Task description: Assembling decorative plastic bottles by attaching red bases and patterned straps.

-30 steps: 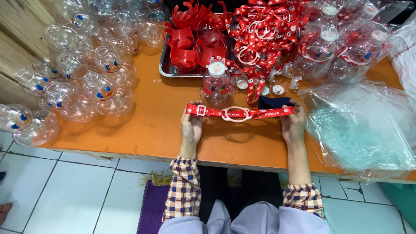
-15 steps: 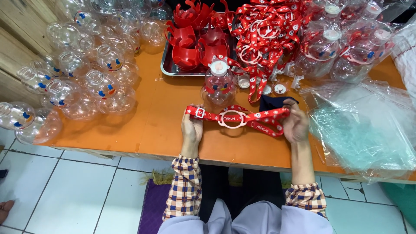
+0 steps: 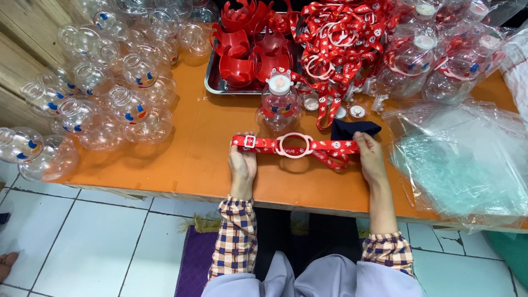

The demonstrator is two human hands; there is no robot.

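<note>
A red printed fabric strap with a pale pink plastic ring at its middle (image 3: 295,146) is held stretched flat across the centre of the frame, just above the front edge of the orange desk (image 3: 192,159). The left hand (image 3: 242,163) is closed on the strap's left end, beside a small white buckle (image 3: 249,141); the right hand (image 3: 370,157) is pinched on the right end, where the strap is doubled back in a loose fold. The hands are well apart, one at each end.

Just behind the ring, a clear round plastic bottle with a white cap (image 3: 278,102) stands upright, and a dark blue cloth (image 3: 352,129) lies just above the right hand. In the upper centre, a metal tray (image 3: 212,85) holds red plastic holders, with a heap of similar red straps (image 3: 341,38) to its right. Empty clear bottles (image 3: 104,93) are piled at the upper left, and clear plastic bags (image 3: 462,159) are spread at the right.
</note>
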